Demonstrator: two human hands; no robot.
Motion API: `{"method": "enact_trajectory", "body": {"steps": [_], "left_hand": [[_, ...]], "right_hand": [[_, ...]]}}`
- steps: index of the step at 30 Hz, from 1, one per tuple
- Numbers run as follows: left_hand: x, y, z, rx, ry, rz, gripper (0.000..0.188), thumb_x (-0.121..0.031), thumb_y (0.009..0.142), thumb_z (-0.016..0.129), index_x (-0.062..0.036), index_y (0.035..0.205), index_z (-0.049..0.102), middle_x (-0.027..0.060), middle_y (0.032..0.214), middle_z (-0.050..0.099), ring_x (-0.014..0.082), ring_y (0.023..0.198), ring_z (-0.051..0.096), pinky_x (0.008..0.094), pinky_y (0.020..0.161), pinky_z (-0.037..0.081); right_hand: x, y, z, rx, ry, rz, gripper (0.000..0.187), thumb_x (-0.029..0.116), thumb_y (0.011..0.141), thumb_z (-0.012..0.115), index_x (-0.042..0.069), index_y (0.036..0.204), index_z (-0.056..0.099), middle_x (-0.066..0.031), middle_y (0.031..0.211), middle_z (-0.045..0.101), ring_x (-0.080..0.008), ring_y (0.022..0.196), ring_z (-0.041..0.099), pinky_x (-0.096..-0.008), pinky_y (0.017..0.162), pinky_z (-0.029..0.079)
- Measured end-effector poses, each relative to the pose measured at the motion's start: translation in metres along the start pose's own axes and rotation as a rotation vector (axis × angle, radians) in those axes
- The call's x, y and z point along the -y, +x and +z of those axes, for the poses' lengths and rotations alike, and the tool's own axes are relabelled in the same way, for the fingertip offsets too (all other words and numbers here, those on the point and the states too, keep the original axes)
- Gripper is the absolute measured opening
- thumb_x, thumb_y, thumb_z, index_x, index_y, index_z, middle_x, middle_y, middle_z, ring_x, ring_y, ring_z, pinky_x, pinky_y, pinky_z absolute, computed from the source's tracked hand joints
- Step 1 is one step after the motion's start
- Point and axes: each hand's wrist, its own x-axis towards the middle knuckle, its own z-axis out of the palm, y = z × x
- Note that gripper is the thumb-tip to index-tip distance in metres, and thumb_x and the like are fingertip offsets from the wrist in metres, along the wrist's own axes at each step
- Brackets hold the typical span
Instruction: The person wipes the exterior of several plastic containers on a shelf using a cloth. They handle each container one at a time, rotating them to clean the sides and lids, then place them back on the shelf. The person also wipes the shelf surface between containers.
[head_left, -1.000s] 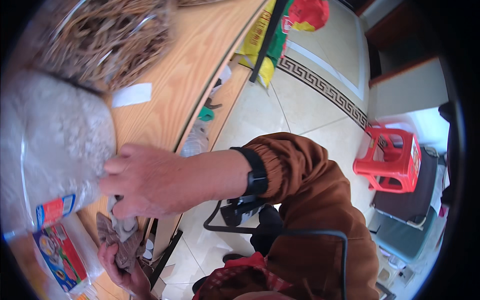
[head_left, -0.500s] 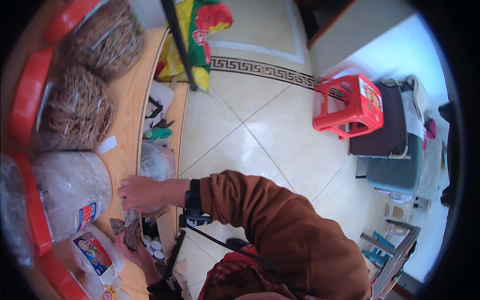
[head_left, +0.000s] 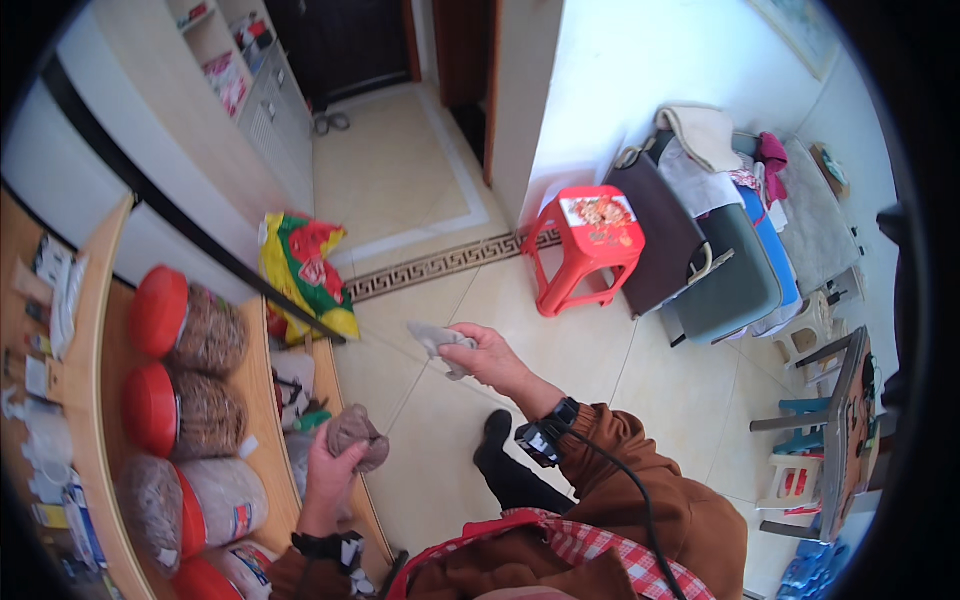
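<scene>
My left hand [head_left: 326,478] grips a bunched brown cloth [head_left: 362,430] beside the edge of the wooden shelf [head_left: 262,400]. Out over the floor, my right hand [head_left: 496,362] pinches a light grey cloth [head_left: 436,338], one end of which sticks out to the left past the fingers. The two cloths are apart. Left of my left hand, red-lidded jars [head_left: 208,418] of brown dried strips lie on their sides on the shelf, and a paler jar [head_left: 225,497] lies nearer to me.
A yellow, green and red bag [head_left: 305,272] stands at the shelf's far end. Beyond my right hand is a red plastic stool [head_left: 585,245], with folded chairs [head_left: 735,280] against the wall. A table [head_left: 845,430] stands at the far right. An upper shelf [head_left: 95,330] holds bottles and small packs.
Both hands have come away from the shelf edge. My right hand has moved right over the floor with the grey cloth, and my left still holds the brown one. The view has swung up and right.
</scene>
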Motion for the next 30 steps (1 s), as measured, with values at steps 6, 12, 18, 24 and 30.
{"method": "enact_trajectory", "body": {"steps": [6, 12, 18, 24, 30], "left_hand": [[-0.187, 0.177, 0.136, 0.372, 0.432, 0.153, 0.035, -0.013, 0.094, 0.076, -0.0016, 0.125, 0.066, 0.0028, 0.111, 0.072, 0.0101, 0.101, 0.068, 0.0295, 0.090, 0.057], [-0.336, 0.310, 0.300, 0.490, 0.523, 0.466, 0.036, -0.012, 0.094, 0.069, -0.0017, 0.129, 0.065, 0.0051, 0.109, 0.072, 0.0142, 0.100, 0.069, 0.0321, 0.091, 0.057], [-0.368, 0.398, 0.430, 0.625, 0.407, 0.600, 0.047, -0.007, 0.091, 0.067, -0.0030, 0.138, 0.061, 0.0087, 0.118, 0.070, 0.0162, 0.106, 0.068, 0.0323, 0.092, 0.057], [-0.330, 0.468, 0.500, 0.562, 0.378, 0.358, 0.067, -0.005, 0.093, 0.068, -0.0041, 0.157, 0.049, 0.0145, 0.129, 0.069, 0.0221, 0.110, 0.071, 0.0354, 0.094, 0.060], [-0.306, 0.578, 0.538, 0.613, 0.344, 0.314, 0.067, -0.004, 0.095, 0.068, -0.0023, 0.159, 0.046, 0.0155, 0.133, 0.067, 0.0224, 0.113, 0.070, 0.0362, 0.095, 0.060]], "right_hand": [[0.120, 0.003, -0.089, -0.268, 0.025, -0.097, 0.023, 0.025, 0.099, 0.076, 0.008, 0.115, 0.073, 0.0022, 0.092, 0.068, -0.0065, 0.076, 0.063, -0.0255, 0.064, 0.051], [0.222, 0.023, -0.167, -0.342, -0.008, -0.295, 0.026, 0.021, 0.099, 0.075, 0.004, 0.119, 0.073, 0.0007, 0.093, 0.071, -0.0079, 0.080, 0.066, -0.0261, 0.070, 0.055], [0.300, 0.007, -0.225, -0.447, 0.030, -0.472, 0.024, 0.016, 0.101, 0.073, 0.002, 0.120, 0.072, -0.0008, 0.097, 0.073, -0.0089, 0.085, 0.069, -0.0273, 0.074, 0.057], [0.331, -0.008, -0.260, -0.593, -0.055, -0.513, 0.027, 0.017, 0.101, 0.073, 0.002, 0.124, 0.072, -0.0004, 0.104, 0.073, -0.0074, 0.091, 0.067, -0.0251, 0.081, 0.056], [0.357, 0.037, -0.291, -0.769, -0.093, -0.515, 0.030, 0.015, 0.102, 0.073, 0.001, 0.128, 0.070, -0.0025, 0.108, 0.074, -0.0088, 0.094, 0.069, -0.0257, 0.083, 0.057]]}}
